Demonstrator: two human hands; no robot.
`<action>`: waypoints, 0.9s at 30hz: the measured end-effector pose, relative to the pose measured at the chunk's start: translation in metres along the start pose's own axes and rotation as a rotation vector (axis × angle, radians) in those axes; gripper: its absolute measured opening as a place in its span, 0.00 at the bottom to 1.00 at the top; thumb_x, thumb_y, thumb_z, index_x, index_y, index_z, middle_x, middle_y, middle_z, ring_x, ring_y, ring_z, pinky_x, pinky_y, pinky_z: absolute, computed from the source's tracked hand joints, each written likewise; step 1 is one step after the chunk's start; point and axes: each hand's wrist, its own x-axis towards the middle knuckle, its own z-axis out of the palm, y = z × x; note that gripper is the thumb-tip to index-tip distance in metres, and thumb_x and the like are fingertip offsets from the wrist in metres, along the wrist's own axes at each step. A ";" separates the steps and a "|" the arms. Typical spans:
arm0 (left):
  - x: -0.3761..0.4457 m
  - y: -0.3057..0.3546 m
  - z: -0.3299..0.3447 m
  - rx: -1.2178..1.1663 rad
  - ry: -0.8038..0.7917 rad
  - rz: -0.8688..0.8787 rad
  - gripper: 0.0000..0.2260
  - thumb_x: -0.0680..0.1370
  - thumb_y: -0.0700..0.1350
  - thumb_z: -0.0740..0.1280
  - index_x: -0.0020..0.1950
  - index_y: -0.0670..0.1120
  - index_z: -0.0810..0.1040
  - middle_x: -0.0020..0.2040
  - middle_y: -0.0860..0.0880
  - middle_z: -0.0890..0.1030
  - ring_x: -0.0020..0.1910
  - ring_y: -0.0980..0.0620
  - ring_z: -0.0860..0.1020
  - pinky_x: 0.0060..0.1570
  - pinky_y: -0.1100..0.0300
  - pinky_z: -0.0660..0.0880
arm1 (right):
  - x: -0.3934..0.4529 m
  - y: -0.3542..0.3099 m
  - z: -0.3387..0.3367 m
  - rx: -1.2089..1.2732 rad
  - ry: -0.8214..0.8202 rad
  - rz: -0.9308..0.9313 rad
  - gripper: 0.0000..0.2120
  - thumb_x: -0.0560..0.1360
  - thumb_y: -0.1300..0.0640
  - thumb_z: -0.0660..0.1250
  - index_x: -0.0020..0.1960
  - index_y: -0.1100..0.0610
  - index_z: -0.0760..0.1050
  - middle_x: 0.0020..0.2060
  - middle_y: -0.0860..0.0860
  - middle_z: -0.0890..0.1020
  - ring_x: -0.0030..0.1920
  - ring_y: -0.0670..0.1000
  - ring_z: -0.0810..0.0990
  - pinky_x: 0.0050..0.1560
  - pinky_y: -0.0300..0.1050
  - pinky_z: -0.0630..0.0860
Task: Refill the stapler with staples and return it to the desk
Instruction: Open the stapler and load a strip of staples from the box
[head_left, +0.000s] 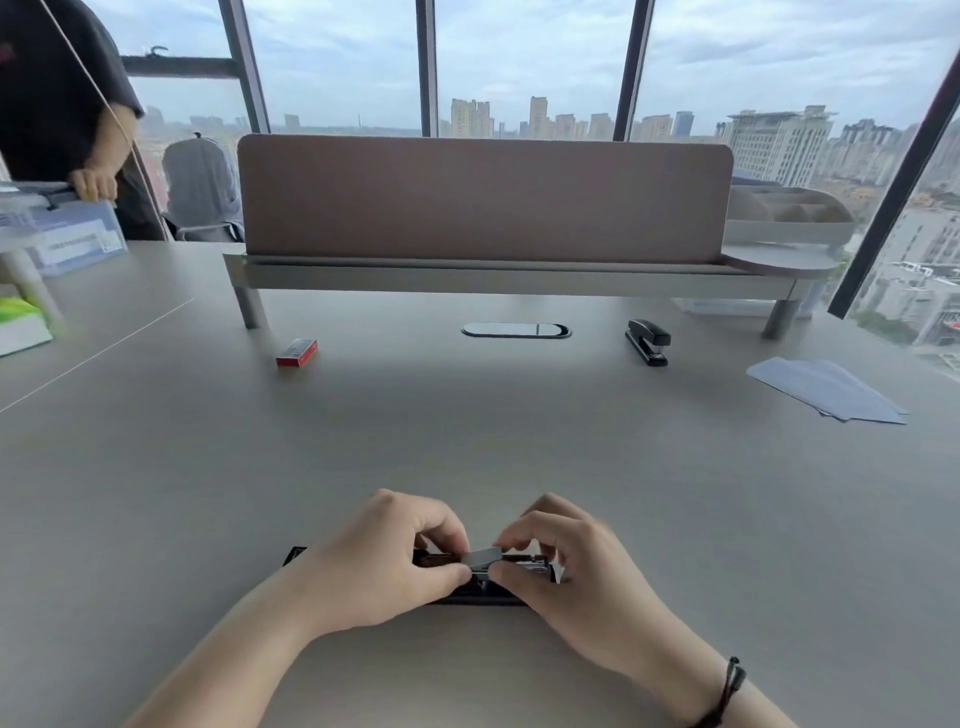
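Head view: opened stapler (483, 597) flat on near desk (467, 441) for steady loading, left hand (384, 561) and right hand (566, 566) both curled, pinching one staple strip (482, 558) over its channel; staple box (296, 353) far left, spare stapler (648, 342) far right.

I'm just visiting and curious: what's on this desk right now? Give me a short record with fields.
Activity: left hand and right hand together pinch a strip of staples over an opened stapler
Stapler being filled: lies flat on the desk, near edge
Second stapler: closed, far right, untouched
Staple box: red, far left
Papers: loose stack, right side
Staples seated: cannot tell
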 end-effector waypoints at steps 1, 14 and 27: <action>0.000 0.000 0.000 0.005 -0.003 0.001 0.03 0.74 0.46 0.75 0.46 0.49 0.85 0.38 0.57 0.83 0.25 0.67 0.75 0.28 0.75 0.68 | 0.000 0.000 0.000 0.005 0.002 0.002 0.07 0.71 0.45 0.71 0.48 0.44 0.81 0.44 0.42 0.78 0.44 0.47 0.77 0.39 0.34 0.71; 0.004 -0.011 -0.001 0.010 -0.036 -0.003 0.03 0.73 0.51 0.75 0.45 0.54 0.84 0.41 0.58 0.86 0.38 0.61 0.82 0.35 0.73 0.73 | -0.001 0.001 0.004 0.079 0.014 0.059 0.07 0.69 0.47 0.75 0.46 0.43 0.83 0.42 0.44 0.79 0.40 0.43 0.78 0.36 0.31 0.69; -0.008 -0.020 -0.001 0.129 0.056 0.120 0.03 0.73 0.51 0.73 0.44 0.56 0.81 0.43 0.61 0.82 0.41 0.61 0.79 0.36 0.72 0.72 | -0.010 0.011 -0.005 0.037 0.009 0.123 0.07 0.67 0.50 0.77 0.44 0.44 0.83 0.43 0.40 0.78 0.36 0.44 0.76 0.36 0.31 0.69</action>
